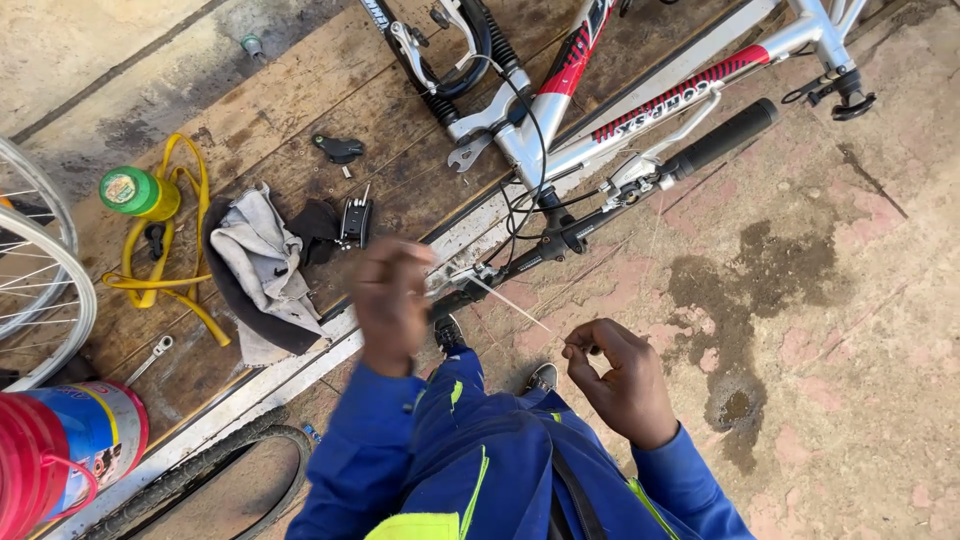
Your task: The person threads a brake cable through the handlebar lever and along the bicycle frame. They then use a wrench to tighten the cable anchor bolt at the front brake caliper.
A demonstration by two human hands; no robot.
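Two hands at the handlebar of a bicycle lying on the ground.

A green-capped yellow bottle (140, 193) stands on the wooden boards (300, 90), and a red-lidded blue tin (70, 450) sits at the lower left; what is inside either cannot be seen. The right hand (618, 378) has its grip pinched on the near end of a thin cable (510, 303), which runs up and left to the handlebar (600, 205). The left hand (390, 300) is blurred, just beside the handlebar's near end; whether its grip is clenched cannot be told. A grey rag (262, 262) and a folding tool (357, 222) lie nearby.
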